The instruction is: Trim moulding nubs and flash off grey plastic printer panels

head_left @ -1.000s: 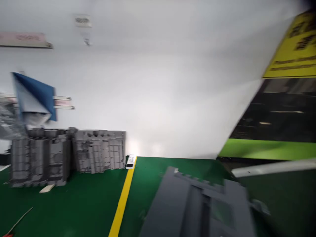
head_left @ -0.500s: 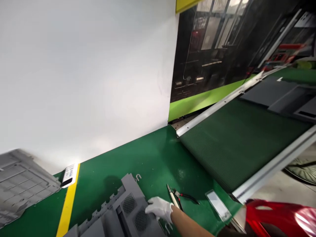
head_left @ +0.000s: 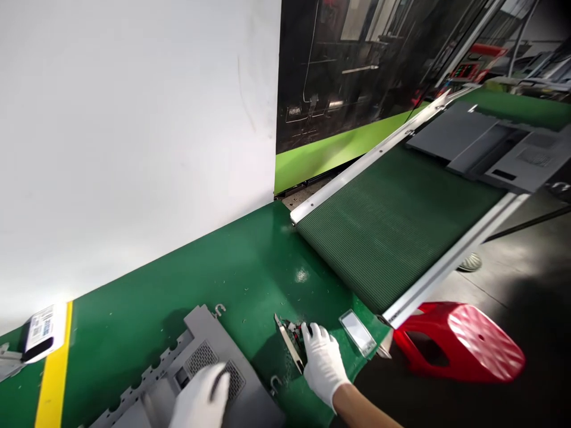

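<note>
My right hand (head_left: 323, 362), in a white glove, lies over the handles of the side cutters (head_left: 293, 328), its fingers curled down onto them. The cutters' head and a bit of red handle show past the fingertips. Just left of that hand lies a slim knife with a pale handle (head_left: 289, 345). My left hand (head_left: 201, 397), also gloved in white, is above the grey plastic housing (head_left: 250, 380) near its two mesh grilles. Blur and the hand's angle hide whether its fingers are closed. Small hook-shaped tabs stick out from the housing's right side.
A white-framed rectangular object (head_left: 357, 333) lies at the green table's (head_left: 178, 279) right edge. Behind it a conveyor belt (head_left: 401, 220) carries another grey housing (head_left: 491, 148). A red stool (head_left: 484, 342) stands right. At left are a labelled box (head_left: 44, 333) and yellow tape (head_left: 56, 380).
My right hand has left the grey housing and moved right onto the side cutters. My left hand has come into view over the housing. The camera view has turned right.
</note>
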`<state>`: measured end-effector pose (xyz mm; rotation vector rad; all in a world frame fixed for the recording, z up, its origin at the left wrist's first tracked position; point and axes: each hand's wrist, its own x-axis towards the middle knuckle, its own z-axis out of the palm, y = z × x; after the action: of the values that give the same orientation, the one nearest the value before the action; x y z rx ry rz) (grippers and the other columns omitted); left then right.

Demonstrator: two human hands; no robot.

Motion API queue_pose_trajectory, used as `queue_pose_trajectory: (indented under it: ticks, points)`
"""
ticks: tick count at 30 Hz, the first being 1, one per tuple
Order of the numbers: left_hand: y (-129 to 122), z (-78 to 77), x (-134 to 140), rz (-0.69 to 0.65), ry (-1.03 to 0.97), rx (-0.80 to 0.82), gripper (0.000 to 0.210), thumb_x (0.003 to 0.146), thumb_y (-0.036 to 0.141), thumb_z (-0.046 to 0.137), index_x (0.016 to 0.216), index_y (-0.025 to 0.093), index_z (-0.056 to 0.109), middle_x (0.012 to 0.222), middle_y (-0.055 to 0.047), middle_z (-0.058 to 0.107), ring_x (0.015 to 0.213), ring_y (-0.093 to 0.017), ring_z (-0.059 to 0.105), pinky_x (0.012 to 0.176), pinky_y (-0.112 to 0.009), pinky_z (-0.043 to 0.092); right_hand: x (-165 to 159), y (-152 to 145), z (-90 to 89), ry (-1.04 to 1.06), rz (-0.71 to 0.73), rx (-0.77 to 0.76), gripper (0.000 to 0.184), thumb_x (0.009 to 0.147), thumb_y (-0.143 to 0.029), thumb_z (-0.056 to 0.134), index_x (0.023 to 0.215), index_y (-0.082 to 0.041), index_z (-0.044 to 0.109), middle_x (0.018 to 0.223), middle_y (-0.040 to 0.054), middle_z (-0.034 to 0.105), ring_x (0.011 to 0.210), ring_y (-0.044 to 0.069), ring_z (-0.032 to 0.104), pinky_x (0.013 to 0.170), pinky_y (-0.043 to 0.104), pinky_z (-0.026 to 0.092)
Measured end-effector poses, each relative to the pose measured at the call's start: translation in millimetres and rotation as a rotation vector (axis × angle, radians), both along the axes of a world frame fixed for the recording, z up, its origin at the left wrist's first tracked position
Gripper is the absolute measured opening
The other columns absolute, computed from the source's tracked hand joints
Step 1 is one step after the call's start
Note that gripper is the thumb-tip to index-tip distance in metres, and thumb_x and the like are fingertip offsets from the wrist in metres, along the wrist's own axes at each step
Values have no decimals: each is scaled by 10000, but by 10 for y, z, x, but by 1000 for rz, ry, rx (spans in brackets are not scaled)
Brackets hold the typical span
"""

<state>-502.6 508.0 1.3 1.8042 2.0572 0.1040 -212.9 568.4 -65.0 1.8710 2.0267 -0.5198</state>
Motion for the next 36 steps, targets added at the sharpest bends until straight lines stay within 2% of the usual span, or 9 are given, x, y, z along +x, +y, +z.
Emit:
queue_pose_trajectory:
  ticks: [3, 5, 9, 13, 16, 19, 22, 26, 36]
  points:
    - [363, -33, 436, -378, -115, -167, 370, 1038, 407, 408, 1143, 270, 735, 1151, -59, 752, 1115, -252, 682, 1170, -491, 406, -22, 111, 107, 35, -26, 34, 843, 695, -62, 630, 1519, -153, 477, 1312, 218, 589, 1136, 368, 576, 935, 469, 469]
    - [566, -34, 652, -595, -84, -285, 478, 1040, 435, 342, 913, 229, 754, 976, -91, 766, 995, -291, 707, 1041, -526, 454, 38, 199, 226, 123, -122, 6, 646, 738, -91, 604, 1382, -138, 581, 1229, 204, 603, 1094, 349, 596, 892, 420, 463]
    - [817, -33, 772, -703, -89, -532, 558, 1019, 537, 287, 896, 233, 738, 1018, -113, 784, 966, -319, 719, 892, -495, 450, 278, 94, 448, 309, -312, -160, 377, 798, -127, 548, 1160, -132, 655, 1136, 172, 656, 1007, 261, 648, 838, 310, 452]
    - [934, -45, 751, -801, -103, -683, 507, 999, 560, 310, 977, 294, 741, 1155, -76, 776, 1088, -332, 689, 947, -522, 391, 415, -434, 627, 503, -214, -342, 310, 790, -124, 518, 1041, -201, 683, 943, 72, 731, 879, 214, 669, 743, 276, 430]
    - [981, -110, 789, -795, -137, -757, 456, 992, 571, 336, 1014, 341, 729, 1242, -17, 757, 1150, -299, 664, 1005, -520, 362, 356, -809, 666, 552, -121, -410, 283, 806, -136, 516, 1026, -189, 685, 914, 81, 742, 841, 228, 684, 712, 292, 431]
    - [998, -201, 853, -774, -125, -778, 441, 977, 564, 371, 984, 297, 722, 1222, -37, 756, 1140, -301, 657, 1014, -516, 370, 247, -993, 573, 529, -56, -373, 373, 809, -116, 533, 1154, -158, 670, 1087, 129, 734, 979, 259, 699, 811, 310, 472]
    - [991, -233, 908, -752, -122, -753, 409, 962, 549, 400, 1005, 284, 709, 1212, -48, 744, 1131, -302, 651, 1008, -505, 386, 178, -1051, 396, 514, -55, -349, 504, 788, -97, 560, 1286, -142, 619, 1224, 155, 692, 1095, 275, 680, 897, 324, 489]
    - [969, -186, 952, -687, -185, -727, 331, 942, 503, 459, 937, 282, 705, 1114, -5, 755, 1022, -239, 669, 995, -435, 415, 131, -1093, 218, 517, -66, -372, 491, 786, -112, 576, 1275, -140, 610, 1206, 155, 688, 1095, 275, 677, 908, 333, 500]
    - [912, -255, 953, -613, -186, -690, 306, 904, 486, 539, 1012, 287, 746, 1154, 8, 777, 1107, -237, 681, 1084, -400, 394, 153, -1052, 255, 474, -9, -344, 333, 829, -154, 522, 1151, -178, 604, 1113, 133, 675, 998, 276, 674, 837, 370, 501]
